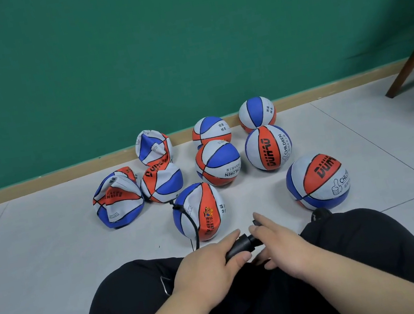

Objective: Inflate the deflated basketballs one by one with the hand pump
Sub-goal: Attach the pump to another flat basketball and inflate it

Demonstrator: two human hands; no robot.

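A black hand pump [239,248] lies across my lap. My left hand [208,267] grips its barrel. My right hand [278,243] holds the handle end with the forefinger stretched forward. A thin black hose [191,222] runs from the pump up the left side of a half-inflated red, white and blue basketball [200,211] just ahead of my knees. Three crumpled flat balls lie to the left: one at far left [117,199], one beside it [162,182], one against the wall [153,146]. Several round balls stand to the right, the nearest one [318,182] by my right knee.
I sit on a pale tiled floor [54,264] facing a green wall [127,46] with a tan skirting board. A dark wooden furniture leg [412,62] slants down at the far right. My black-trousered legs fill the bottom of the view.
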